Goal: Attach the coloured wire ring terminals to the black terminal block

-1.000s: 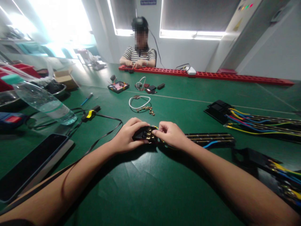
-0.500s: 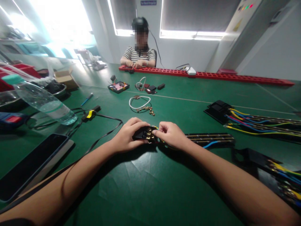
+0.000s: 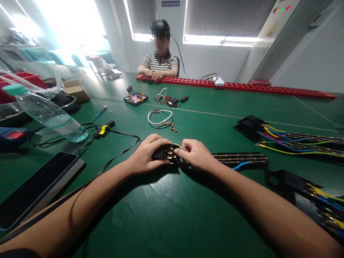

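Observation:
A black plastic housing with several brass contacts (image 3: 170, 152) lies on the green table in front of me. My left hand (image 3: 150, 154) grips its left end, fingers along the far edge and thumb along the near edge. At the housing's right end my right hand (image 3: 197, 154) is closed, thumb and curled forefinger at the brass contacts; whatever they pinch is hidden. A black strip with brass rails (image 3: 239, 159) and a blue wire extends to the right from behind my right hand. Beyond the hands lie small brass pieces (image 3: 169, 124) beside a white cable loop (image 3: 160, 117).
Left are a water bottle (image 3: 51, 114), a phone (image 3: 37, 190) and a black cable (image 3: 123, 134). More wired black units (image 3: 249, 125) lie right. A long red slotted rail (image 3: 242, 86) runs across the back, where another person (image 3: 159, 62) sits with both hands at it.
My hands and the housing hold nearly the same position. Across the table, the other person's hands have shifted slightly.

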`<state>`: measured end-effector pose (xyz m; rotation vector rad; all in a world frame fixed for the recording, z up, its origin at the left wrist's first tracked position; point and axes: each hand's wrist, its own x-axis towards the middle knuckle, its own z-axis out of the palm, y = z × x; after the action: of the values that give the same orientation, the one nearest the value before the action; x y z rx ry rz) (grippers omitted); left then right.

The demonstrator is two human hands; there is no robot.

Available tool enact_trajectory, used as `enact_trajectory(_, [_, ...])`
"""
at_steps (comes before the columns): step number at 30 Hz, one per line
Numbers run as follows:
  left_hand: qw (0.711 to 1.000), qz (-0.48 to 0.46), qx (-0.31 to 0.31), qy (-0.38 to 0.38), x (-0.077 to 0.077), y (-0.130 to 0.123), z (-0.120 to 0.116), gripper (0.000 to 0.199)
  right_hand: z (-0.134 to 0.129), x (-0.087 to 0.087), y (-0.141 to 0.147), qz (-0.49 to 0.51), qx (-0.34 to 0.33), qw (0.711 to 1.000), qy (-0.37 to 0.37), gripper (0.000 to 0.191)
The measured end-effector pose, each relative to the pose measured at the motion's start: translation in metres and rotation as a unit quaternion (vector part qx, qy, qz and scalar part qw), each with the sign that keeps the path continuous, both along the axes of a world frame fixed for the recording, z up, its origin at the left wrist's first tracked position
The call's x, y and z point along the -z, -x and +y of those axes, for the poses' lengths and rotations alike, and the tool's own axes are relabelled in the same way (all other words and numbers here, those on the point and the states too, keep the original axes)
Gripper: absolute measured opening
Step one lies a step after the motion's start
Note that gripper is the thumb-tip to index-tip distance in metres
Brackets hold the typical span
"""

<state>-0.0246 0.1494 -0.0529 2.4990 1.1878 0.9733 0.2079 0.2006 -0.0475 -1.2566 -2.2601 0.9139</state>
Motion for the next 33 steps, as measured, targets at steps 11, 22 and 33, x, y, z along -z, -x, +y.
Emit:
enact_trajectory(11, [1.0, 0.0, -0.003, 0.006, -0.0015, 0.0002, -0.0006, 0.05, 0.0006, 0.0016, -0.0005, -0.002, 0.001, 1.0, 0.0, 0.035])
enact_trajectory(22, [1.0, 0.004, 0.003, -0.007, -0.0061, 0.0009, -0.0009, 0.049, 0.0031, 0.0042, -0.0015, 0.011, -0.002, 1.0, 0.006, 0.036])
enact_trajectory(33, [1.0, 0.012, 0.002, -0.009, -0.0058, 0.0011, -0.0007, 0.048, 0.0066, 0.0082, -0.0018, 0.019, -0.008, 1.0, 0.013, 0.036])
